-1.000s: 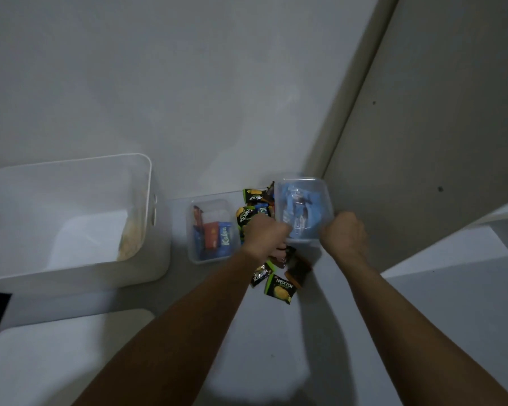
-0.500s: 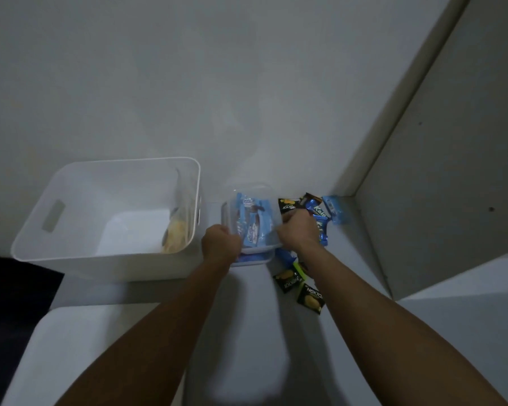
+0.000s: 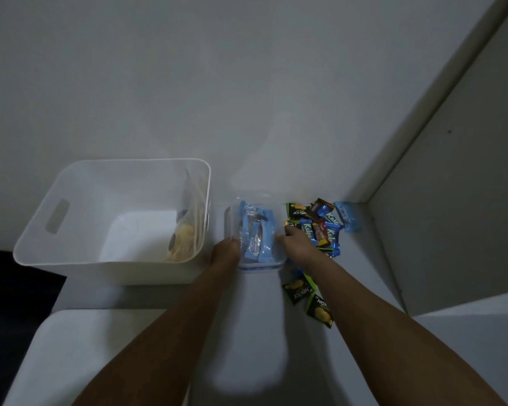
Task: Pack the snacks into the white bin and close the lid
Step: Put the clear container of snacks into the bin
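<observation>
Both hands sit either side of a clear plastic tub (image 3: 254, 230) at centre frame. Left hand (image 3: 225, 253) is curled on its lower-left corner, right hand (image 3: 295, 244) on its right edge; fingers of both wrap the tub's walls, though exact finger spread is hard to read in the dim light. A two-sided grip prob. keeps the tub level so the blue wrapped snacks (image 3: 254, 231) inside don't spill.

White bin (image 3: 71, 200) stands open at left of frame, just beside the tub w/ a narrow gap between. Inside, against its right wall, a clear bag of pale yellow snacks (image 3: 185, 235). Bin is close to the left hand, so moving the tub across looks short.

Loose snack packets (image 3: 320, 227), blue and black/green, lie piled right of the tub, by and partly under the right hand; two more green-black packets (image 3: 308, 297) lie lower, beside the right forearm. A white slab at bottom left, poss. the lid (image 3: 100, 347), lies flat below the bin. Lid isn't on yet; most snacks aren't in yet.
</observation>
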